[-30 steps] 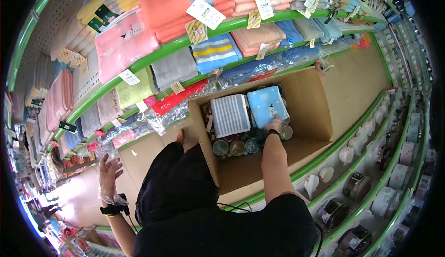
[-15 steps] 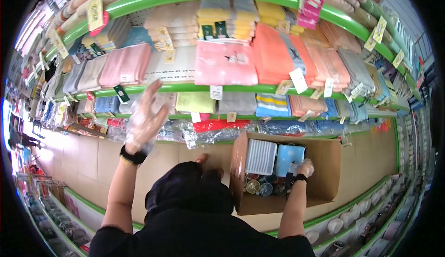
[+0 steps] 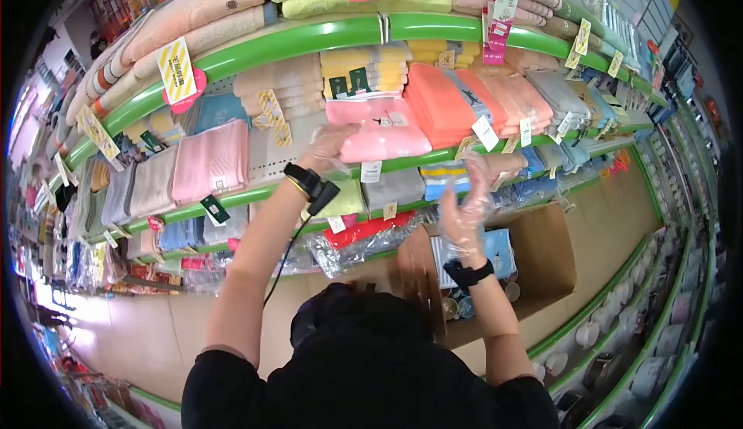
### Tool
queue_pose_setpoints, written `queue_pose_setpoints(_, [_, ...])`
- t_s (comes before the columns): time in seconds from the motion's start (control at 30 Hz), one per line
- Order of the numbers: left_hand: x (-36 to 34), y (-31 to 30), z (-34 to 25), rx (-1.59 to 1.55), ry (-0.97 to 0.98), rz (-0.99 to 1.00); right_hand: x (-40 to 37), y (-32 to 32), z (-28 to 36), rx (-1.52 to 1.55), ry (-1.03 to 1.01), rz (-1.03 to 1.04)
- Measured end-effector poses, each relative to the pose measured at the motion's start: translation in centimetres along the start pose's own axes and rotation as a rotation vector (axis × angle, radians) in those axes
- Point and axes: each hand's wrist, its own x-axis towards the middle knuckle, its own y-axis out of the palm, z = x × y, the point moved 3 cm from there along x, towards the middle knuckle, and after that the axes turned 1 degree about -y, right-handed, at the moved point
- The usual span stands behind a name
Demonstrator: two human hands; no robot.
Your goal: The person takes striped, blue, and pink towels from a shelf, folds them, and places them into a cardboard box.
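My left hand (image 3: 329,146), in a clear plastic glove, is at the left edge of a folded pink towel (image 3: 387,136) on the middle shelf. Its fingers lie on the towel's edge, not visibly closed around it. My right hand (image 3: 467,216), also gloved, is raised with fingers spread, holding nothing, between the shelf front and a cardboard box (image 3: 534,274). A blue patterned item (image 3: 499,249) lies in the box, and my right hand partly hides the striped item beside it. Folded coral towels (image 3: 441,108) sit just right of the pink one.
Green-edged shelves (image 3: 309,41) of folded towels with hanging price tags curve across the front. A pink towel stack (image 3: 213,162) stands to the left. Red plastic-wrapped goods (image 3: 364,232) lie low down. Behind on the right are shelves of white cups (image 3: 588,332). A cable hangs from my left wrist.
My left hand has moved right to the pink towel. The right hand has come up out of the box, with its fingers spread. The view has shifted toward the upper shelf.
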Motion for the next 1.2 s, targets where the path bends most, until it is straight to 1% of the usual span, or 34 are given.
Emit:
queue_pose_setpoints(0.03, [0.3,0.5,0.2,-0.157,-0.083,-0.085,0.0,1.3,0.9,0.064,0.062,0.051])
queue_pose_setpoints(0.07, [0.1,0.8,0.1,-0.153,-0.072,-0.082,0.1,2.3,1.7,0.131,0.121,0.101])
queue_pose_setpoints(0.1, [-0.9,1.1,-1.0,-0.343,-0.067,-0.16,0.1,2.9,2.3,0.296,0.189,0.117])
queue_pose_setpoints(0.13, [-2.5,1.1,-2.3,-0.535,-0.062,-0.238,0.4,2.9,2.8,0.299,0.179,0.11])
queue_pose_setpoints(0.2, [-9.3,0.3,-8.1,-0.602,0.02,-0.281,1.1,3.3,3.3,0.228,0.15,0.185])
queue_pose_setpoints(0.23, [-11.1,-0.3,-8.5,-0.497,0.02,-0.261,1.2,3.6,2.7,0.305,0.144,0.209])
queue_pose_setpoints(0.27, [-12.7,-0.9,-8.7,-0.393,0.013,-0.239,1.3,4.2,3.1,0.316,0.152,0.21])
queue_pose_setpoints(0.3, [-14.6,-1.4,-9.4,-0.385,-0.003,-0.243,1.3,4.7,3.4,0.494,0.278,0.261])
queue_pose_setpoints(0.33, [-16.6,-1.7,-10.1,-0.257,-0.02,-0.22,0.8,5.3,3.6,0.671,0.415,0.314])
queue_pose_setpoints(0.37, [-18.5,-1.7,-10.1,-0.131,-0.038,-0.193,-0.1,6.4,3.0,0.754,0.627,0.433])
queue_pose_setpoints(0.4, [-19.9,-1.8,-9.4,-0.126,-0.056,-0.198,-0.8,6.5,3.6,0.763,0.644,0.439])
queue_pose_setpoints(0.47, [-22.6,-1.7,-8.4,-0.199,0.191,-0.261,-2.2,7.2,6.2,1.184,0.748,0.782])
queue_pose_setpoints(0.5, [-23.9,-1.3,-8.0,-0.238,0.179,-0.323,-3.0,8.2,6.1,1.211,0.69,0.813])
queue_pose_setpoints(0.53, [-24.6,-1.4,-7.7,-0.239,0.163,-0.343,-3.5,8.3,6.1,1.218,0.705,0.834])
queue_pose_setpoints(0.6, [-25.7,-1.6,-7.8,0.061,0.088,-0.289,-3.9,8.6,6.4,1.149,0.718,0.83])
queue_pose_setpoints(0.63, [-26.3,-1.3,-7.8,0.119,0.07,-0.408,-3.9,8.5,6.6,1.101,0.681,0.815])
queue_pose_setpoints(0.67, [-26.7,-1.1,-8.0,0.122,0.053,-0.43,-4.0,8.4,7.0,1.114,0.688,0.84])
queue_pose_setpoints(0.73, [-27.2,-1.1,-8.5,-0.064,0.112,-0.438,-3.7,8.0,7.6,0.952,0.663,0.812])
queue_pose_setpoints(0.77, [-28.0,-1.6,-7.9,-0.025,0.066,-0.373,-3.4,7.7,7.7,0.812,0.573,0.876])
queue_pose_setpoints(0.8, [-28.8,-1.9,-7.1,-0.023,0.057,-0.391,-3.5,7.9,7.7,0.821,0.573,0.893])
queue_pose_setpoints(0.87, [-29.8,-2.0,-6.0,0.174,0.073,-0.44,-3.7,7.8,7.8,0.725,0.404,0.905])
queue_pose_setpoints(0.9, [-29.9,-1.7,-6.8,-0.361,0.002,-0.424,-3.4,7.8,8.6,0.712,0.321,0.898])
queue_pose_setpoints(0.93, [-30.0,-1.8,-6.0,-0.327,-0.004,-0.445,-2.8,7.7,9.8,0.706,0.326,0.896])
queue_pose_setpoints(1.0, [-29.4,-2.2,-6.3,0.174,0.078,-0.476,-2.1,7.7,11.7,0.878,0.636,0.927])
queue_pose_setpoints(1.03, [-29.0,-2.2,-6.7,0.174,0.084,-0.466,-2.8,7.9,11.4,0.889,0.674,0.841])
queue_pose_setpoints(1.07, [-28.8,-2.2,-7.7,0.271,0.164,-0.517,-3.3,8.2,11.5,0.886,0.672,0.83])
queue_pose_setpoints(1.1, [-28.6,-2.2,-8.5,0.366,0.244,-0.567,-3.2,8.2,11.8,0.95,0.556,0.672])
queue_pose_setpoints(1.13, [-28.4,-2.0,-8.4,0.362,0.25,-0.559,-2.9,7.8,11.9,1.005,0.437,0.514])
queue_pose_setpoints(1.2, [-28.3,-1.7,-7.6,0.504,0.168,-0.558,-2.1,7.5,11.5,1.041,0.398,0.484])
